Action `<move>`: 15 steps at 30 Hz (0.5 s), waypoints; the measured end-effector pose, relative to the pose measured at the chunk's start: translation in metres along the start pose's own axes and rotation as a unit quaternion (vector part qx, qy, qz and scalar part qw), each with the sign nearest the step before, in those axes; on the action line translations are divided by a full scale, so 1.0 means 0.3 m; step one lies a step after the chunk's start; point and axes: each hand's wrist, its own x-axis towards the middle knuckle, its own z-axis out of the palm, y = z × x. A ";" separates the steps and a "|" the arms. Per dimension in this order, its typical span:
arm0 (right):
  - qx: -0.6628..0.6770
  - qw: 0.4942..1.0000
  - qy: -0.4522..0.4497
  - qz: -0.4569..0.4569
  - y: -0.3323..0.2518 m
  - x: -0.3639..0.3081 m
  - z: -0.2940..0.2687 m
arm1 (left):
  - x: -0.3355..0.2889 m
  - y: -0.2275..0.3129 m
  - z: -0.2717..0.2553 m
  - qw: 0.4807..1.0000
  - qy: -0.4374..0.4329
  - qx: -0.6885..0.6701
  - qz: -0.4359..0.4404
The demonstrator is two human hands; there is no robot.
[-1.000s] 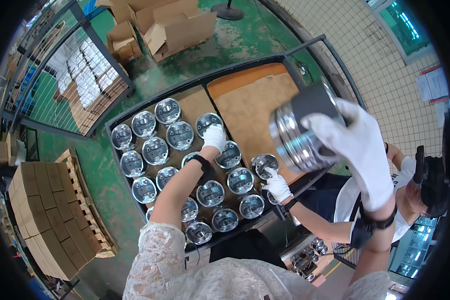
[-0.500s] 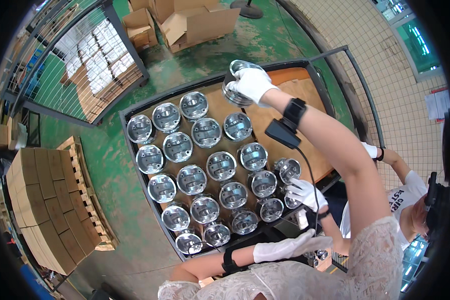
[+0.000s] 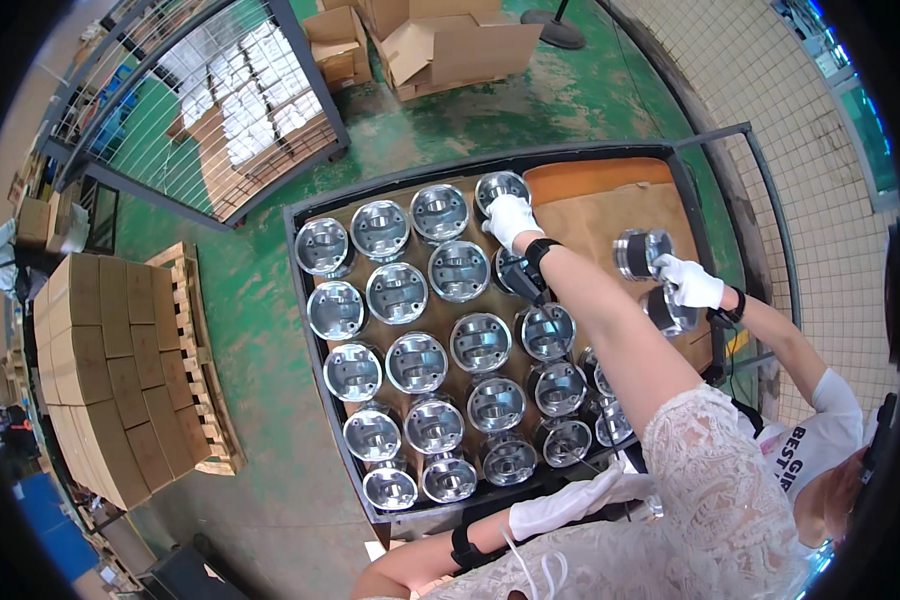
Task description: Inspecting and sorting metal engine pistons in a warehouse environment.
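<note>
Silver piston: crown up, at end of far row of pistons.

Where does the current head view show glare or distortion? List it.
Head view: bright glints on the metal pistons; head view: the carton stack and tiled wall bend toward the rim; head view: the corners fall to black.

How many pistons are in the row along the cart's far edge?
4, left to right: corner piston, second piston, third piston, then fourth piston at the right hand. The hand partly covers it; none appears fully hidden.
</note>
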 end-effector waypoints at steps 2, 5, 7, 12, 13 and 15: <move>-0.040 0.990 0.112 -0.079 0.093 -0.017 0.022 | 0.057 0.029 0.035 0.977 -0.011 -0.203 -0.057; -0.041 0.970 0.149 -0.188 0.118 -0.025 -0.122 | 0.111 0.249 0.086 0.936 0.002 -0.346 -0.067; -0.063 0.968 0.031 -0.241 0.031 -0.073 -0.261 | 0.098 0.322 0.127 0.975 0.043 -0.183 -0.115; -0.165 0.973 -0.084 -0.141 -0.108 -0.210 -0.632 | 0.103 0.240 0.329 0.995 0.042 -0.037 -0.077; -0.159 0.978 -0.076 -0.108 -0.102 -0.237 -0.691 | 0.118 0.275 0.365 0.993 0.038 -0.027 -0.108; -0.154 0.982 -0.062 -0.093 -0.116 -0.321 -0.764 | 0.150 0.341 0.426 0.987 0.050 0.002 -0.152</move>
